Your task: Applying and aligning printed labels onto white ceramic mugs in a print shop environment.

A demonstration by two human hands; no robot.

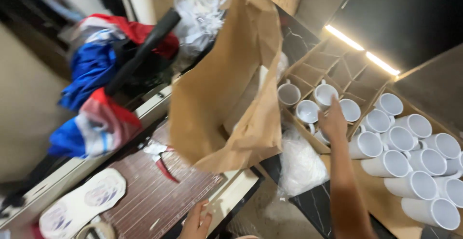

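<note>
A dark marbled counter (308,203) with pale veins runs under the work, and beside it lies a brown ribbed board (159,195) edged by a cream frame. Two bright strip lights (361,48) shine as a slanted line against a black panel (405,17) at the upper right, with tan wall surfaces around it. At the left a heap of red, white and blue cloth (96,89) lies bunched beside a plain beige wall (24,109).

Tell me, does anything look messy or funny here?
Yes. Most white mugs lie tipped on their sides in a heap beside the divided cardboard box, and loose brown paper flops over its edge. The right hand reaches into it.
</note>
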